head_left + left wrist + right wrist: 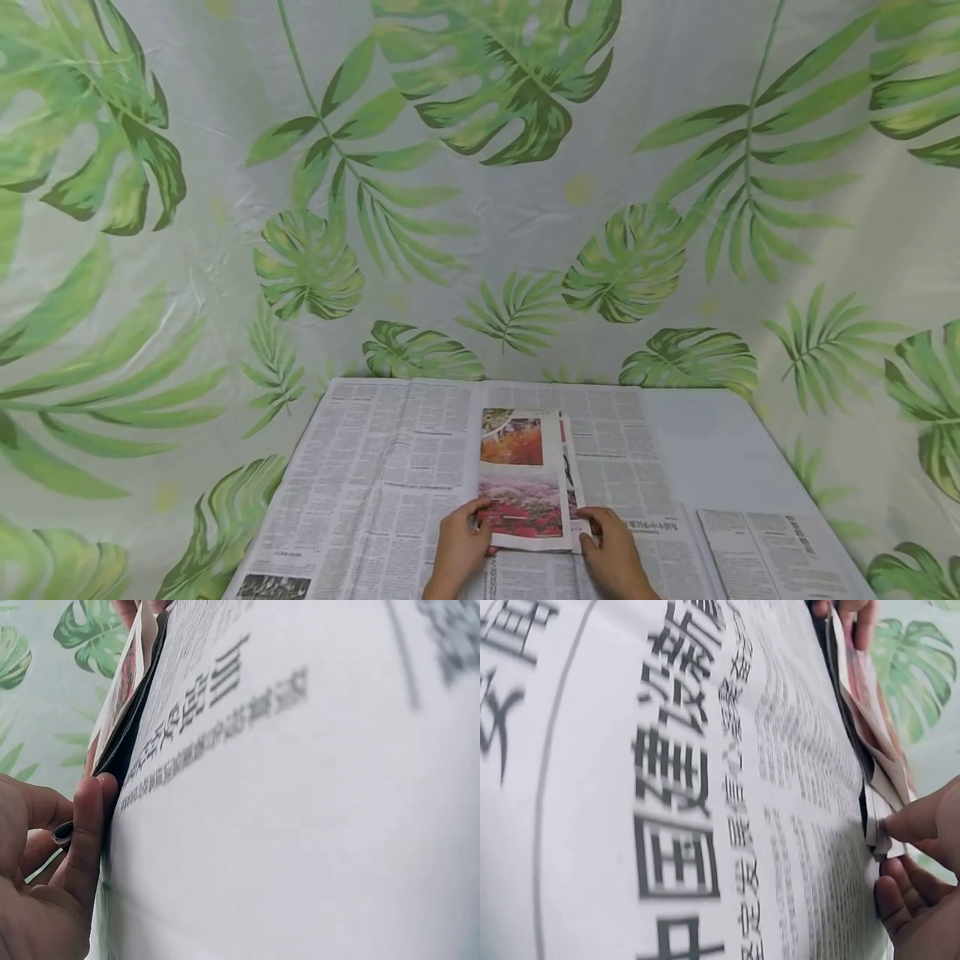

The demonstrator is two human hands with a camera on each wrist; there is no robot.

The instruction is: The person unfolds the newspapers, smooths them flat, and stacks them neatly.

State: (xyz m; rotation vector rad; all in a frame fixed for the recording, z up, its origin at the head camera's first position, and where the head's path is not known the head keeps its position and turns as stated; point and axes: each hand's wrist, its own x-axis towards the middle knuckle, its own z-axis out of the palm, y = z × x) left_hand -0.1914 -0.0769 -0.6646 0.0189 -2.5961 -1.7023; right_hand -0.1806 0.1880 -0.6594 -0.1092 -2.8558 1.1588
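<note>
A folded newspaper page (521, 500) with colour photos of orange and pink-red foliage lies on a table spread with newsprint. My left hand (459, 542) grips its lower left edge, with fingertips on the printed face. In the left wrist view a small dark item with a pale rim (63, 835) shows between the fingers of that hand. My right hand (611, 550) pinches the lower right corner, where a second layer (572, 467) sticks out past the top one. The right wrist view shows the layers slightly parted along that edge (877, 761).
Newspaper sheets (352, 483) cover most of the table. A separate folded newspaper (765, 550) lies at the right front, near a bare white strip of tabletop (697, 442). Leaf-patterned sheeting (510, 225) hangs behind and at both sides.
</note>
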